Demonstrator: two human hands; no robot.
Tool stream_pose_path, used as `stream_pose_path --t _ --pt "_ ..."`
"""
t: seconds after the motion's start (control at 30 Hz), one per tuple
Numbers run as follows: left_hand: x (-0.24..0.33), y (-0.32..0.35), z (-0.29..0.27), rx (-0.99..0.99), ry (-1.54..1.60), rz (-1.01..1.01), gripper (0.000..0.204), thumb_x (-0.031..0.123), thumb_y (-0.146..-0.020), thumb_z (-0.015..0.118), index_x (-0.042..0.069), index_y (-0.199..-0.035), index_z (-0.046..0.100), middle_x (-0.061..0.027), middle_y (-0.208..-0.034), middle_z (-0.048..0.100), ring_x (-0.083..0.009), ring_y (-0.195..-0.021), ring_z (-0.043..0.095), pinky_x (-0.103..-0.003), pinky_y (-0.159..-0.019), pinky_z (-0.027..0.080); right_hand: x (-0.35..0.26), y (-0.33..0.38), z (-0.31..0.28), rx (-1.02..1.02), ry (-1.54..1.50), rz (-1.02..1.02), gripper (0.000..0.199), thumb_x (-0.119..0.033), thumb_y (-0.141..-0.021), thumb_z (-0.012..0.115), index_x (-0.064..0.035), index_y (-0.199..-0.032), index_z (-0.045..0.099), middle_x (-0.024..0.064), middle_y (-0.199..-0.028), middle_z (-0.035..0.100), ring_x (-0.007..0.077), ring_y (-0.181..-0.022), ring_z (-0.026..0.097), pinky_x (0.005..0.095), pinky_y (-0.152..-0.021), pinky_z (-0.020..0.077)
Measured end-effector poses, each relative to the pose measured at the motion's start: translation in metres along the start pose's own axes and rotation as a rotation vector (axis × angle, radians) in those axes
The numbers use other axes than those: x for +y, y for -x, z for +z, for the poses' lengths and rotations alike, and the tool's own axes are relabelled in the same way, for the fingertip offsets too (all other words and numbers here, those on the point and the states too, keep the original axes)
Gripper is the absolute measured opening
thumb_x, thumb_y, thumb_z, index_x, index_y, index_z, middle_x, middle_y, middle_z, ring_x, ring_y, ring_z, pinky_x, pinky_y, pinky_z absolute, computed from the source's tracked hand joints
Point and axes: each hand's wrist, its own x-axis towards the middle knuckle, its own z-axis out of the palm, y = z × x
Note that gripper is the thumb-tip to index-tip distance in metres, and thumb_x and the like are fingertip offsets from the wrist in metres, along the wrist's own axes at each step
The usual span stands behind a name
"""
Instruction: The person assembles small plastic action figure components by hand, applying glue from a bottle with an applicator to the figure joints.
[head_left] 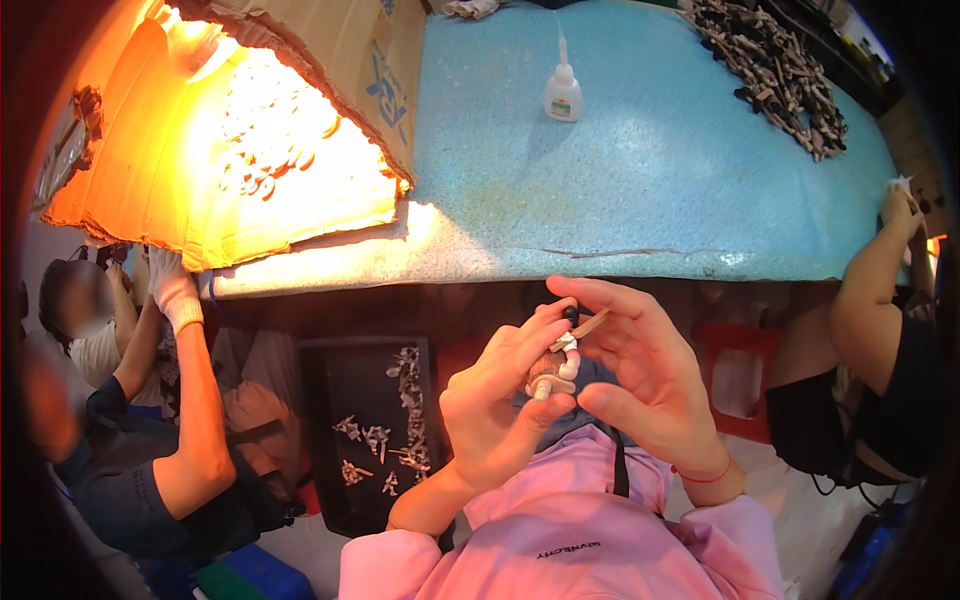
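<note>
In front of my chest, my left hand (508, 385) pinches a small figurine (552, 368) between its thumb and fingers. The figurine has a black round top, white limb-like parts and a brown rounded body. A thin tan strip (595, 323) sticks out from its upper side toward my other hand. Curved around the figurine's right side is my right hand (645, 375), its thumb and fingers apart. The right fingertips come close to the black top; whether they touch it I cannot tell.
Ahead stands a blue-covered table (640, 190) with a white squeeze bottle (564, 95) and a pile of small dark and pale pieces (780, 75). A brightly lit cardboard box (330, 225) holds small parts. Left of me is a black tray (345, 490) of figurine pieces. Co-workers sit on both sides.
</note>
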Motion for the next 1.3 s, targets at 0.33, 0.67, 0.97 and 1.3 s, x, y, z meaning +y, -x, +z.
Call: stream_pose_path --t 0.33,0.67,0.97,1.3 --pt "0.012 0.004 -0.007 0.013 -0.305 0.131 0.05 0.03 -0.079 0.066 -0.01 -0.108 0.055 -0.0214 -0.111 0.056 -0.0176 -0.079 0.052 -0.026 -0.067 0.043 0.004 -0.009 0.0 -0.126 -0.028 -0.001 0.048 0.004 -0.076 0.061 0.0047 -0.121 0.045 0.0181 -0.13 0.039 0.0235 -0.122 0.039 0.0345 -0.097 0.0383" --pt "0.009 0.002 -0.004 0.087 -0.374 0.205 0.049 0.025 -0.068 0.073 -0.005 -0.105 0.059 -0.0194 -0.109 0.058 -0.024 -0.072 0.052 -0.029 -0.061 0.045 0.006 -0.01 0.003 -0.113 -0.085 -0.042 0.055 0.013 -0.071 0.053 0.0056 -0.125 0.042 0.0199 -0.133 0.037 0.0253 -0.125 0.035 0.0337 -0.096 0.0391" --pt "0.01 0.002 -0.002 0.095 -0.433 0.259 0.047 0.019 -0.067 0.072 -0.009 -0.103 0.059 -0.022 -0.107 0.058 -0.0251 -0.073 0.053 -0.03 -0.062 0.045 0.005 -0.011 0.009 -0.063 0.086 -0.109 0.049 0.01 -0.065 0.046 0.0084 -0.113 0.051 0.019 -0.115 0.052 0.0294 -0.122 0.039 0.0326 -0.091 0.043" --pt "0.012 -0.001 0.002 0.101 -0.51 0.279 0.047 0.012 -0.061 0.073 -0.008 -0.102 0.06 -0.0217 -0.106 0.059 -0.0256 -0.073 0.054 -0.03 -0.062 0.046 0.011 -0.012 0.005 -0.06 0.075 -0.185 0.049 0.008 -0.066 0.043 0.0119 -0.114 0.048 0.0244 -0.12 0.048 0.0281 -0.119 0.043 0.0322 -0.089 0.0445"
